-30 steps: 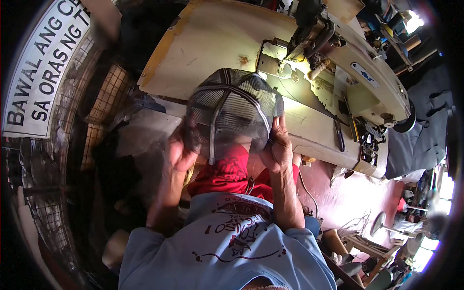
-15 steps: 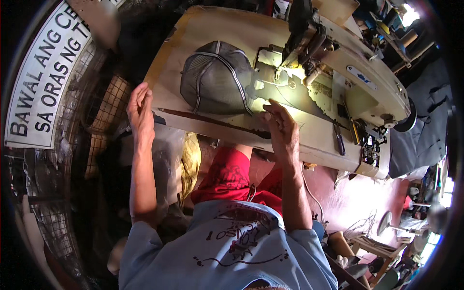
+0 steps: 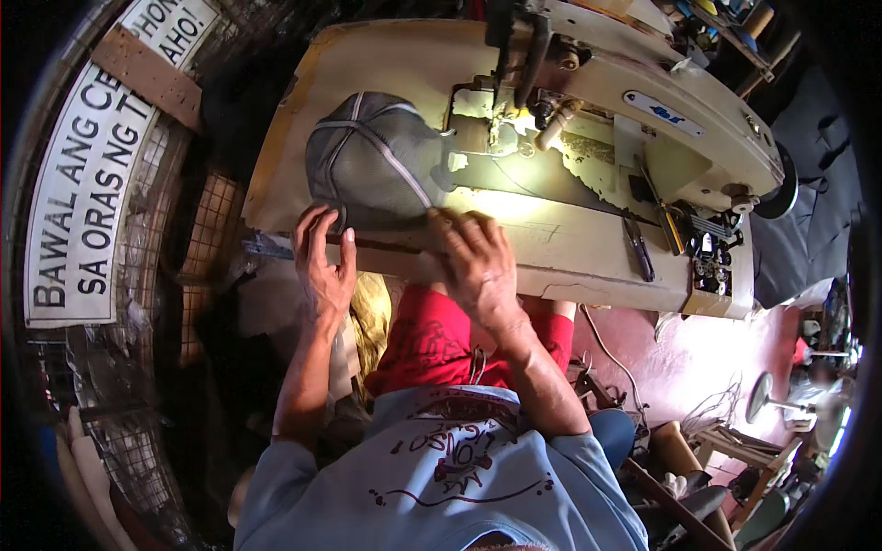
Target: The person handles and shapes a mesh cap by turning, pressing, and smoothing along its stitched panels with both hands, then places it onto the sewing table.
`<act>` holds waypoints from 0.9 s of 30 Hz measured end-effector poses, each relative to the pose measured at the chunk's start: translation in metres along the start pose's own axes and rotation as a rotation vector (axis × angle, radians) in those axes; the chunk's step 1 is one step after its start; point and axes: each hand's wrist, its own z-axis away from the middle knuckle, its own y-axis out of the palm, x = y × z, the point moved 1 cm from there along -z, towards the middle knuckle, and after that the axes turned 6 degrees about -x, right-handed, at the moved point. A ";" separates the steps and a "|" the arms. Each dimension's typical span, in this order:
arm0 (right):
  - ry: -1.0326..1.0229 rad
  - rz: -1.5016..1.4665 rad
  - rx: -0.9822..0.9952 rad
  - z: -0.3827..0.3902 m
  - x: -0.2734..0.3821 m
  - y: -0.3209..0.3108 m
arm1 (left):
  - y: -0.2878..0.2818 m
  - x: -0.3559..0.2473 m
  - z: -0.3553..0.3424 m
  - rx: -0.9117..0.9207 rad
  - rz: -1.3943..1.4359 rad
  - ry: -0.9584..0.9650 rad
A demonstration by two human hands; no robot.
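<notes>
A dome-shaped grey mesh cap point(image 3: 377, 151) with pale tape along its seams lies on the sewing table point(image 3: 579, 234), left of the sewing machine's lit needle area point(image 3: 505, 133). My left hand point(image 3: 322, 266) is at the cap's near left edge, thumb and fingers apart and open. By the near right edge is my right hand point(image 3: 478, 266), its fingers spread and slightly blurred, the fingertips at the cap's rim. Whether the fingertips press on the fabric is hard to make out.
The sewing machine point(image 3: 661, 115) spans the table's right side. Pliers-like snips point(image 3: 638, 250) and a yellow-handled tool point(image 3: 671, 228) lie near its base, beside a bobbin winder point(image 3: 712, 262). Wire mesh and a white sign point(image 3: 83, 202) stand to the left; grey fabric point(image 3: 799, 220) hangs at the right.
My left hand has moved right and nearer to the cap's front edge. The right hand has shifted left to the cap's near right rim. My view has also turned a little.
</notes>
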 end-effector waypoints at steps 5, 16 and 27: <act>-0.163 0.138 0.116 0.005 -0.003 0.000 | 0.005 0.033 -0.013 0.002 -0.145 -0.026; -0.051 -0.071 0.006 -0.063 -0.049 0.022 | 0.002 0.067 -0.032 0.051 -0.045 -0.060; -0.089 0.163 0.042 -0.063 -0.043 0.037 | 0.001 0.078 -0.019 -0.031 -0.032 -0.234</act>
